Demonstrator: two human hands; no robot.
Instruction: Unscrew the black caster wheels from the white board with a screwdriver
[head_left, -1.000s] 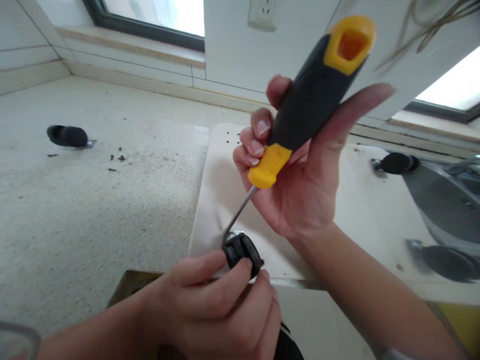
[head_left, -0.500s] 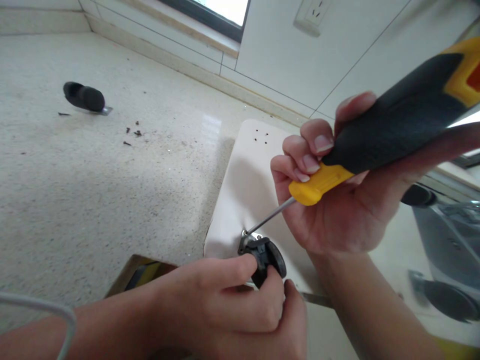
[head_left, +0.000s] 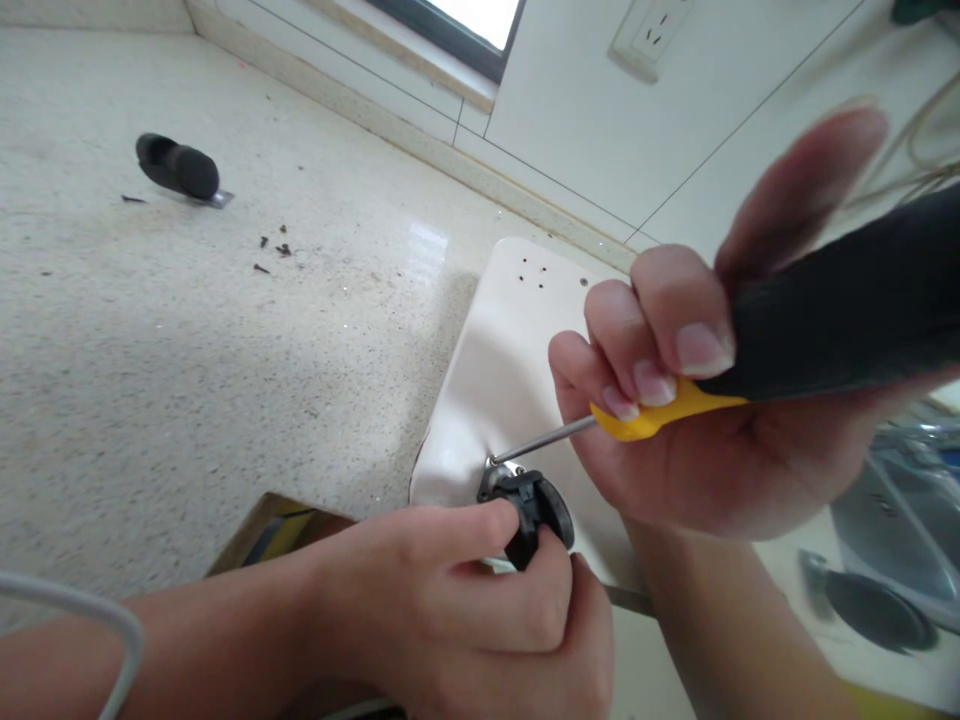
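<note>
A: Right hand (head_left: 712, 440) has its grip wrapped tight around the black-and-yellow screwdriver (head_left: 810, 320); the fingers curl over the handle and the thumb is lifted off and blurred. Left hand (head_left: 480, 600) is clenched too, pinching the small black caster wheel (head_left: 534, 510) between thumb and forefinger.

B: Where does the wheel sit?

A: At the near corner of the white panel (head_left: 487, 370), which lies on the speckled bench (head_left: 187, 350). The metal shaft runs down from the yellow collar, and its tip rests at the wheel's metal mounting plate, right on the panel.

B: How far along does it look?

A: Midway, I'd judge. Another black caster (head_left: 176, 167) lies loose on the bench, well apart from the panel, with a scatter of small dark screws (head_left: 274, 248) near it. Further dark wheels show, blurred, toward the panel's right side (head_left: 874, 610). Whether this one is going on or coming off, I cannot tell; the screw under the tip is too small to read.
</note>
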